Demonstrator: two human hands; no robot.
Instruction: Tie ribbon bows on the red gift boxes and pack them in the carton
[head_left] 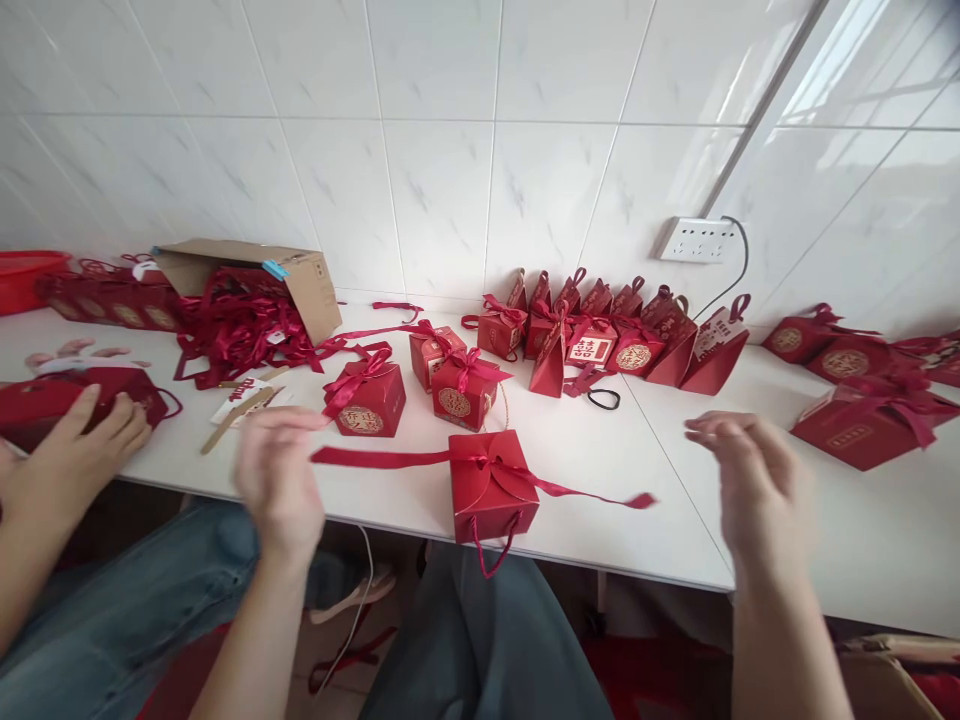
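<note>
In front of me at the table edge stands a small red gift box with a cord handle hanging over the edge. A dark red ribbon is crossed at the middle of its lid, and its two tails stretch out to either side. Beside the end of the left tail is my left hand, blurred, fingers loosely bent and holding nothing I can see. Well to the right of the other tail, my right hand is raised above the table, its fingers loosely curved with nothing in them.
Behind stand red boxes with tied bows and a row of triangular boxes. A tipped carton spills ribbons at the left. Another person's hand rests on a red box. A black hair tie lies mid-table.
</note>
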